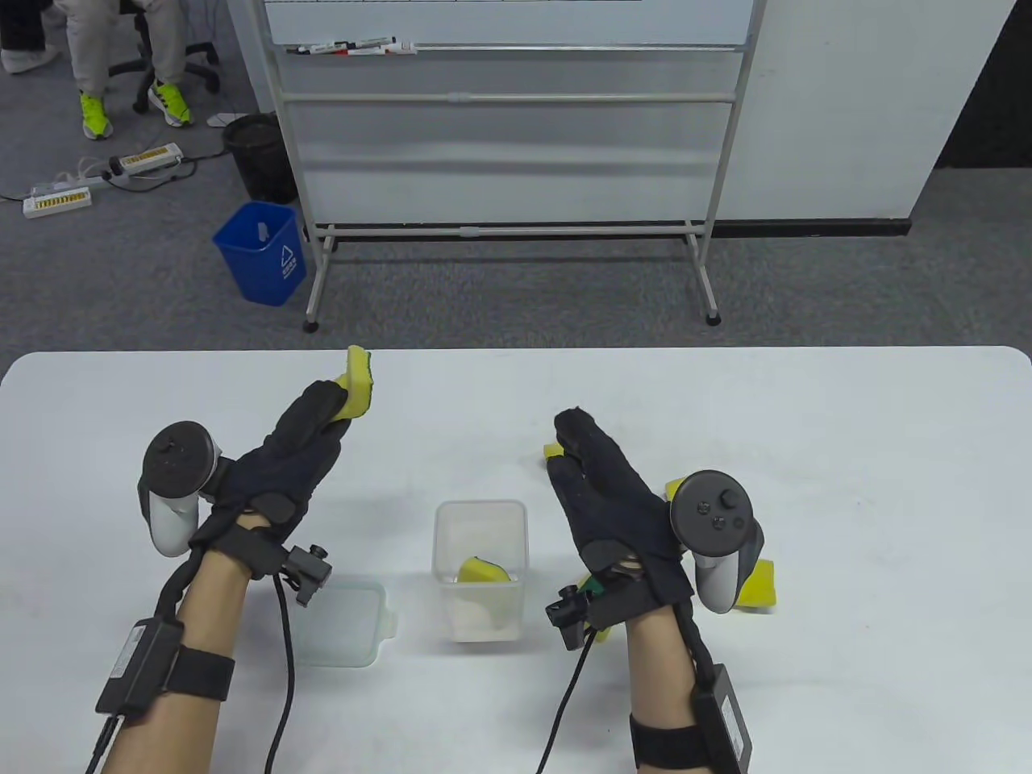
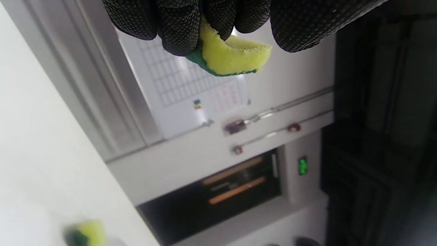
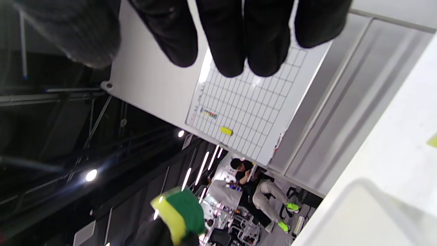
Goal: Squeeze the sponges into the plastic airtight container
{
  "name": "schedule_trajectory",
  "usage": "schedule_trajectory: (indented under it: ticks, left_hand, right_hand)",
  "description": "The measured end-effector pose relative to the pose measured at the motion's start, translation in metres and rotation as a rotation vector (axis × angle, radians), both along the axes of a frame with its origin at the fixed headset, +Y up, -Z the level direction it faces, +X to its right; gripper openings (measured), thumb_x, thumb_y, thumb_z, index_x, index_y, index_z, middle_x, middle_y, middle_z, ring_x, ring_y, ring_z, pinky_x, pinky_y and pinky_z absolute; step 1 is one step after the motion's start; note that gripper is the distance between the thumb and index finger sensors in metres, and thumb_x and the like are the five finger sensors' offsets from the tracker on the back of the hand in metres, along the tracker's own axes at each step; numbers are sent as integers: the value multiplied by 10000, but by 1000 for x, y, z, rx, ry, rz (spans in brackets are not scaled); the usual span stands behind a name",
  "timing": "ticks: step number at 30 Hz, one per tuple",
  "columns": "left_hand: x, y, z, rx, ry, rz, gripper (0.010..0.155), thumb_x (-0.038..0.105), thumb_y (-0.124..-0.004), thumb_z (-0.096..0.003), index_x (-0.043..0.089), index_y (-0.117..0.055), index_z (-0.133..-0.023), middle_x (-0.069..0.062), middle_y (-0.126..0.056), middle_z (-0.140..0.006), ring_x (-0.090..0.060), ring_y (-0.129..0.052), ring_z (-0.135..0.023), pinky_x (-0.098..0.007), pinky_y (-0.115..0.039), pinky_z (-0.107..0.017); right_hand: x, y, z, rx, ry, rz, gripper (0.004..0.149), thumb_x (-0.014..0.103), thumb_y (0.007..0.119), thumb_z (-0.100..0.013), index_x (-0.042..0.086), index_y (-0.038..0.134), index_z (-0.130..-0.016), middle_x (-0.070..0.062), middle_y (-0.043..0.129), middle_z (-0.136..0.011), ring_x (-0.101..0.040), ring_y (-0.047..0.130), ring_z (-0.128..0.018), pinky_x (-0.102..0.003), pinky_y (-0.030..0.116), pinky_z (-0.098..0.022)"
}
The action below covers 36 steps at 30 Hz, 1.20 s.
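I count five sponges. My left hand [image 1: 290, 463] pinches one yellow-and-green sponge [image 1: 357, 384] in its fingertips [image 2: 177, 30], raised beyond the container and bent by the grip. My right hand [image 1: 605, 492] holds nothing, fingers [image 3: 232, 44] straight and close together, palm turned inward. A second sponge [image 1: 482, 571] lies inside the clear plastic container [image 1: 480, 524], which stands open on the tabletop [image 1: 846, 451] between my two wrists. A third sponge [image 1: 553, 449] peeks out just past my right fingertips, a fourth [image 1: 671, 488] shows beside the right tracker, and a fifth [image 1: 760, 586] lies to the right of my right wrist. One lid [image 1: 343, 625] rests flat just right of my left wrist.
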<state>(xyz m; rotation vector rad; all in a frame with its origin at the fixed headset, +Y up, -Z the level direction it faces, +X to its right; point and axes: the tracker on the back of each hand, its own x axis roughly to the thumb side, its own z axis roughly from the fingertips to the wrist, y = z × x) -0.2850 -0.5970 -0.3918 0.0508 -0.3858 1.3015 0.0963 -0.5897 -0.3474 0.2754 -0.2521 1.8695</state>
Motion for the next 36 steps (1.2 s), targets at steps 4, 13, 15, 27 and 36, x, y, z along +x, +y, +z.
schedule_trajectory:
  ticks: [4, 13, 15, 27, 36]
  left_hand:
    - [39, 11, 29, 23, -171, 132, 688, 534, -682, -520, 281, -455, -1118, -41, -526, -1214, -295, -664, -1063, -466, -601, -772]
    - [101, 18, 62, -15, -438, 282, 705, 570, -670, -532, 242, -469, -1122, -92, -579, -1195, -309, -744, -1034, -453, -647, -765]
    - [103, 15, 61, -31, -461, 310, 696, 567, -676, -530, 240, -491, -1116, -89, -607, -1188, -305, -759, -1028, -449, -654, -766]
    - [102, -7, 47, -142, -567, 293, 698, 573, -654, -549, 171, -521, -1104, -129, -690, -1155, -335, -794, -1001, -468, -649, -769]
    - [102, 5, 54, 81, -138, -97, 692, 556, -681, -524, 141, -560, -1065, -157, -765, -1061, -342, -917, -851, -520, -752, -666]
  right_hand:
    - [-13, 10, 5, 169, 89, 152, 736, 606, 746, -493, 299, 553, -1133, -101, 599, -1184, -442, 639, -1060, -649, 508, -744]
    - [-31, 26, 22, 406, 121, 258, 763, 521, 820, -474, 360, 452, -1123, 21, 497, -1224, -396, 588, -1107, -664, 484, -765]
    - [-28, 28, 23, 423, 118, 239, 747, 499, 837, -469, 369, 485, -1115, 30, 513, -1219, -384, 598, -1108, -668, 485, -763]
    - [-25, 21, 11, 317, 226, 259, 695, 484, 917, -420, 271, 702, -1046, 1, 832, -1028, -345, 801, -989, -674, 551, -735]
    - [-41, 18, 13, 318, -26, 462, 582, 457, 883, -412, 138, 859, -898, -46, 1006, -728, -289, 1005, -677, -598, 675, -680]
